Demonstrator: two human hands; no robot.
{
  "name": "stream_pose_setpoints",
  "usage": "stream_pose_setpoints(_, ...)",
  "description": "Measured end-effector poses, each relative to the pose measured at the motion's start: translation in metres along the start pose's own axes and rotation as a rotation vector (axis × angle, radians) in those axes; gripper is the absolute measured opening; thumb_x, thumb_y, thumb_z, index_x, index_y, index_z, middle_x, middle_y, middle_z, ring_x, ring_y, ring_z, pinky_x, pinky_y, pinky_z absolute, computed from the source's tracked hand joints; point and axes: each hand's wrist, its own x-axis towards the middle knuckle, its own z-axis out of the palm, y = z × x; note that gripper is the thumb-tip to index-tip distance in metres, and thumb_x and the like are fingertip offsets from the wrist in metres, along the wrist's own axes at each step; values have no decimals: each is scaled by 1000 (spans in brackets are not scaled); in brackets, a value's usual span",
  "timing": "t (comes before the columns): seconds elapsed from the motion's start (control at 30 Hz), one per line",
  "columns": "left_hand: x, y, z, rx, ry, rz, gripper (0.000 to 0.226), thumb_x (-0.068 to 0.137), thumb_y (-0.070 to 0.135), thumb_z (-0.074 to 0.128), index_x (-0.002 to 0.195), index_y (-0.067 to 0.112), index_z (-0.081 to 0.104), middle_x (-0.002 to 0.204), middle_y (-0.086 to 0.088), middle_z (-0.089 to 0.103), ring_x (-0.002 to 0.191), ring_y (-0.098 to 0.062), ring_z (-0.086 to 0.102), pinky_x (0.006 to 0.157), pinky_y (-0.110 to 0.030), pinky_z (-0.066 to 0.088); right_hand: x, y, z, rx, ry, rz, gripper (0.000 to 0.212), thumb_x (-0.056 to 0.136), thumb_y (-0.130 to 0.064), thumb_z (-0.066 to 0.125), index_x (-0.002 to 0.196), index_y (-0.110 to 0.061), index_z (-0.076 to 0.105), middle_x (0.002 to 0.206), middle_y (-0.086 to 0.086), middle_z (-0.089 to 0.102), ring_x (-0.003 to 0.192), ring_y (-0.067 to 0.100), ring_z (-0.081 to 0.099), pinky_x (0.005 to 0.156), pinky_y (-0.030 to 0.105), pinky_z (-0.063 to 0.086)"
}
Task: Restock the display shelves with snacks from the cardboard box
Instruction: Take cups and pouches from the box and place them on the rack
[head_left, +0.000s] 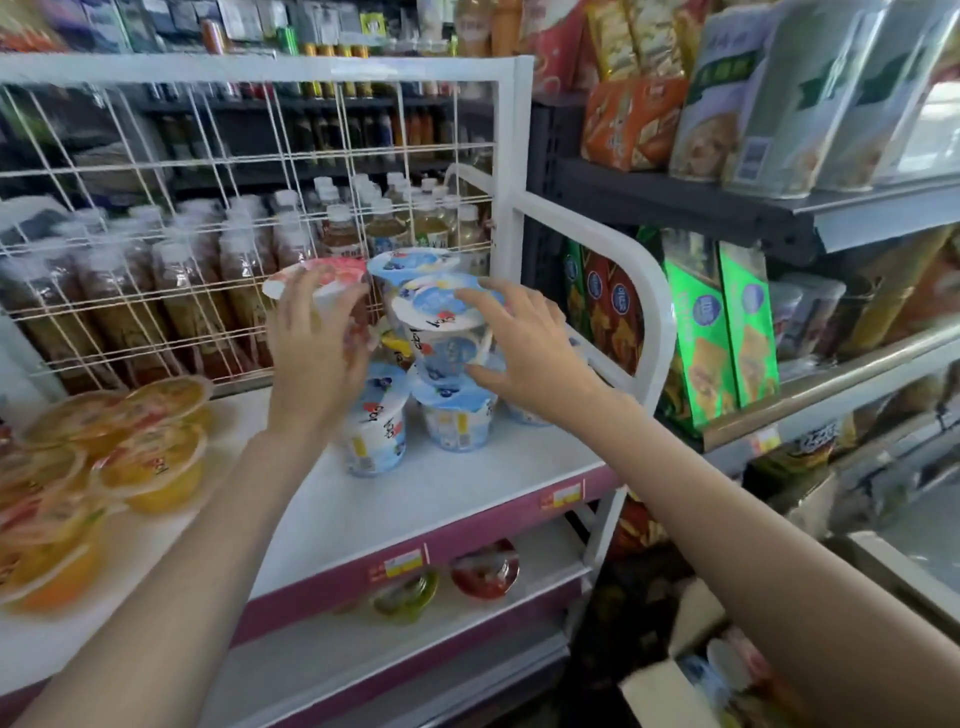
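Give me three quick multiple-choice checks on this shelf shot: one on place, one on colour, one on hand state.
1. Where is the cardboard box?
A. on the white shelf
B. on the floor, lower right
C. behind the wire grid

2. What colour is the lid of the cup in the left hand?
A. pink-red
B. green
C. black

3. What is the right hand doing?
A. hanging idle
B. gripping a bottle
C. holding the blue-lidded cup on top of the stack

Key: 1 B, the box sits low beside the rack; 2 A, its lid shows pink-red; 3 C, thumb and fingers wrap that cup.
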Motion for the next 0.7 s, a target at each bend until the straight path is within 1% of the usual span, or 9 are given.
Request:
stream_pose_setpoints(0.07,-25,44,-6,-150,100,15,37,81,5,46,117,3,54,124,-32,42,120,-33,34,107,-20,26,-32,21,-12,147,93,-26,59,85,-23,64,138,-15,38,142,10,35,128,30,35,106,43,31)
stream_pose_setpoints(0.1,-43,68,-7,-235,109,36,35,80,0,48,115,1,53,120,-31,43,117,-30,35,104,-13,24,-53,37,-17,187,122,-38,54,85,-19,63,135,-11,43,136,11,41,123,28,42,102,38,36)
stream_pose_setpoints(0.13,-64,92,-3,-331,77,52,34,79,-2,50,113,1,52,118,-27,43,114,-28,38,102,-15,28,-77,53,-21,222,128,-23,49,86,-16,61,132,-9,45,130,11,46,116,23,48,96,33,40)
stream_pose_setpoints(0.23,-137,160,21,-626,-202,12,32,81,7,48,113,11,49,115,-1,42,108,-20,48,95,-23,39,-154,111,-31,322,-26,159,42,87,-12,61,127,-11,48,112,7,58,92,15,59,80,25,48)
stream_pose_setpoints(0.33,-200,218,67,-717,-565,-111,34,83,13,47,116,18,48,113,5,43,103,-5,48,90,-15,39,-228,177,-25,309,-301,385,35,88,-14,61,120,-19,49,93,-2,60,84,15,61,74,16,48)
stream_pose_setpoints(0.37,-218,233,86,-706,-689,-168,34,85,13,48,119,19,47,114,7,41,104,-4,47,89,-15,39,-250,201,-18,305,-389,461,36,88,-15,61,120,-23,47,95,-4,59,87,14,61,75,15,48)
stream_pose_setpoints(0.5,-279,276,160,-505,-1056,-234,43,90,13,48,131,21,39,129,6,37,113,-13,48,88,-23,39,-332,295,34,235,-609,653,46,86,-20,65,128,-11,49,115,12,62,104,26,60,89,38,48)
stream_pose_setpoints(0.63,-312,307,216,-317,-1133,-312,44,86,7,53,129,13,43,123,-4,46,105,-21,54,72,-19,31,-389,362,104,225,-878,634,54,88,-19,63,136,-8,41,132,17,52,119,29,50,93,30,36)
stream_pose_setpoints(0.7,-326,317,240,-271,-1184,-329,44,84,3,53,126,7,45,120,-12,48,106,-26,52,74,-20,30,-406,376,134,237,-1012,645,60,90,-23,60,141,-5,33,140,16,44,127,29,43,97,28,31)
